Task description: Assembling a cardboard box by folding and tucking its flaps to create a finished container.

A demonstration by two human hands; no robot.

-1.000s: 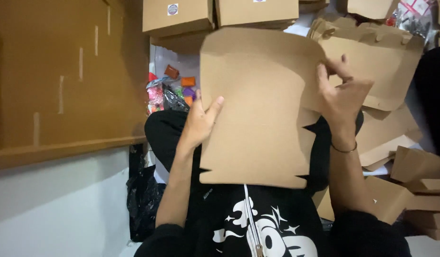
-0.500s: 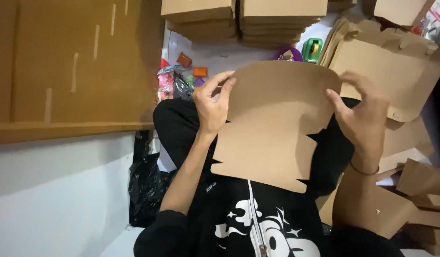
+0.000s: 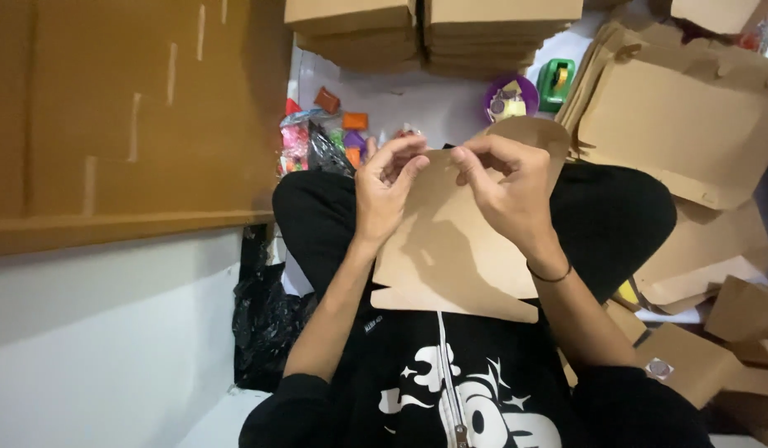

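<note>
Matt brown cardboard sheet

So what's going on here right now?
A person sits cross-legged with a flat brown cardboard cutout on their lap. The left hand and the right hand both pinch its far edge, close together. Stacks of flat cardboard lie to the right, folded boxes ahead.

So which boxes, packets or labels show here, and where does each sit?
Flat carton blank: brown card, on the lap, held at its top edge by left hand and right hand.
Folded boxes: two brown stacks, top centre.
Blank pile: brown flat sheets, upper right.
Packets: small, orange, pink and purple, left of the hands.
Sticker: small, round, on a brown box, lower right.
</note>
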